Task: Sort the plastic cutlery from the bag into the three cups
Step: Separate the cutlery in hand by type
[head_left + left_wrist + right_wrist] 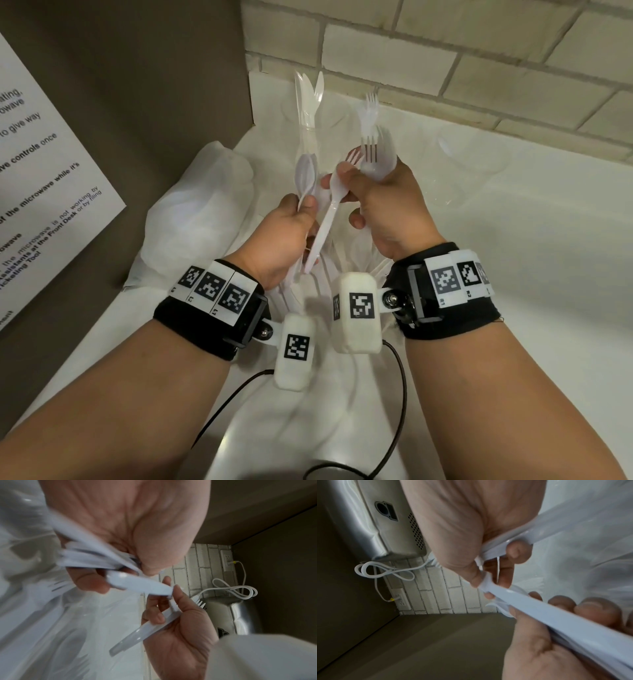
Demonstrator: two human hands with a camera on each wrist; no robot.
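White worktop (513, 274) runs back to a wall of pale brick tiles (479, 61), with a dark panel along its left edge carrying a printed notice (41, 164). Both my hands are raised over the near middle of the worktop, above the crumpled clear bag (205, 192) that spreads from the left edge toward me. More white cutlery shows through the bag beneath my wrists.

My left hand (284, 236) is curled around a bundle of white spoons (306, 171), bowls pointing away from me, thumb pressed across the handles. My right hand (387, 209) clamps several white forks (375, 154) in its fist, tines up. At the same time its thumb and forefinger pinch the bowl end of a single spoon (325, 226), whose handle slants down toward my left wrist and crosses just beside the left hand's bundle.

Three clear cups stand near the back edge. The left cup (301, 120) holds white knives (310, 96) standing upright. The middle cup (342, 116) holds forks, one fork head (370, 113) rising above my right fist. The right cup (476, 150) stands well apart toward the right and is hard to make out.

From the wrist views, a steel appliance (373, 524) stands by the tiled wall with a looped white cable (385, 572) plugged into an outlet (401, 599)
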